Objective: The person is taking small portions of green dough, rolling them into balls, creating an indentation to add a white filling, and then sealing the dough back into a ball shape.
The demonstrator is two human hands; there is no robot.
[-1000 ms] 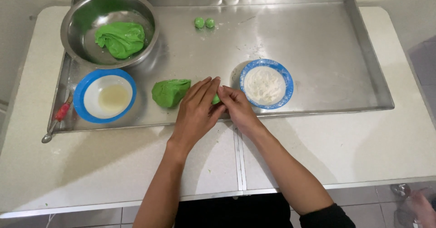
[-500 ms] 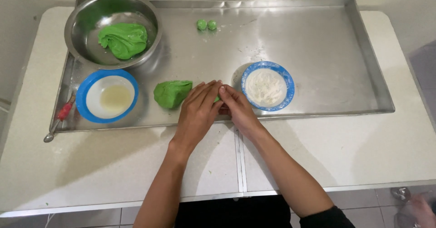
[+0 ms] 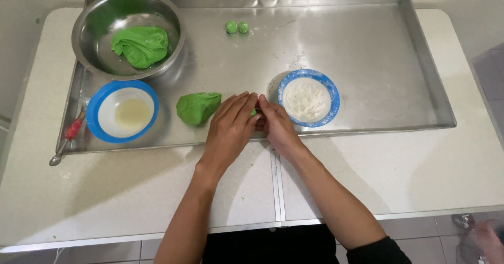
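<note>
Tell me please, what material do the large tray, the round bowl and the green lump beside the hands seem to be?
The large tray looks like brushed metal, probably steel: grey with dull reflections and scuffs. The round bowl seems polished metal, since its wall mirrors the green inside. The green lump appears to be soft dough: matte, smooth, irregularly pressed. The left hand and right hand pinch a small green piece.

Left hand [image 3: 231, 127]: palm down, fingers [image 3: 239, 104] extended and close together, tips meeting the right hand. Right hand [image 3: 277, 127]: palm down, fingers curled inward against the left. Both forearms bare, converging from below.
</note>
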